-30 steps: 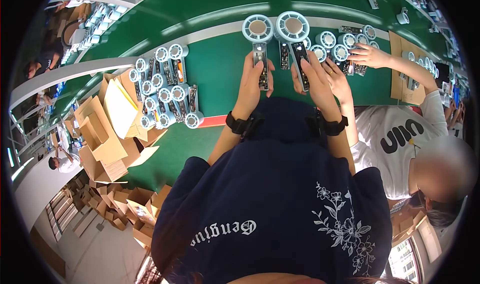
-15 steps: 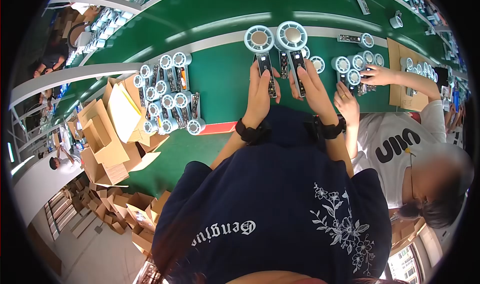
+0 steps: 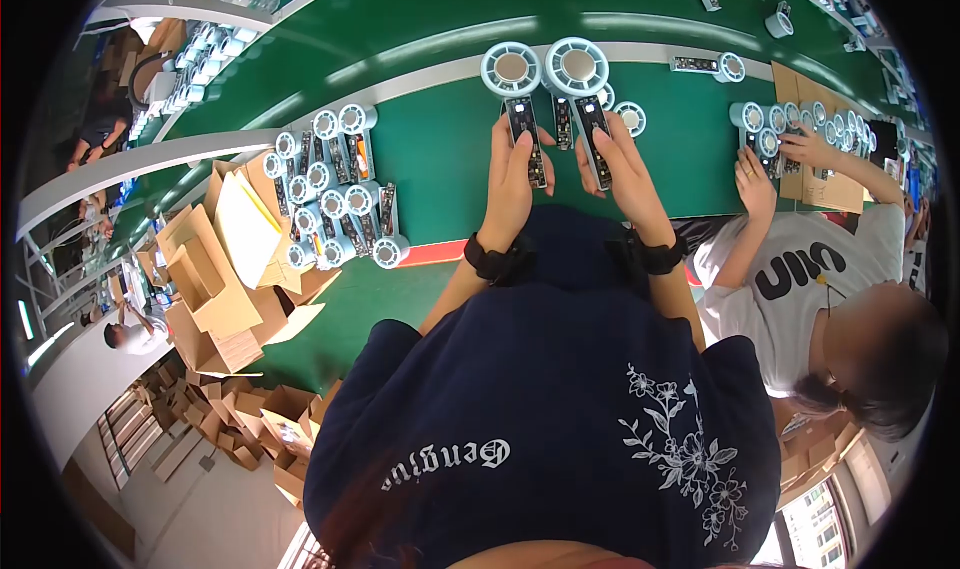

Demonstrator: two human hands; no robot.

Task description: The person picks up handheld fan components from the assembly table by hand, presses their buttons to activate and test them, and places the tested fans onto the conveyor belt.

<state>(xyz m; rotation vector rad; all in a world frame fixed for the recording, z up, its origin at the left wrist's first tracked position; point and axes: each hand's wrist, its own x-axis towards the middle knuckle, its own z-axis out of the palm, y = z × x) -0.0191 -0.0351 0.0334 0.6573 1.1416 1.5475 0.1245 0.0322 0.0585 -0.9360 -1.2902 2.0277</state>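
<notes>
Over the green table (image 3: 430, 209), my left hand (image 3: 515, 174) is closed around the dark circuit-board handle of a light-blue round fan unit (image 3: 511, 68). A second fan unit (image 3: 577, 66) is in my right hand (image 3: 622, 174), its handle between thumb and fingers. Both units have their round heads pointing away from me, side by side. Between and just beyond them lie further units on the table, one with its head (image 3: 629, 120) to the right of my right hand, partly overlapped by the held ones.
Several fan units (image 3: 359, 200) lie grouped at the left beside open cardboard boxes (image 3: 205, 279). At the right a co-worker (image 3: 800, 269) in a white shirt handles a cluster of units (image 3: 747, 117) by a cardboard sheet (image 3: 838, 191). A lone unit (image 3: 730, 67) lies behind.
The co-worker's hands and the cluster of units have moved right, away from my right hand. My two hands still hold their fan units, with small shifts in tilt and position.
</notes>
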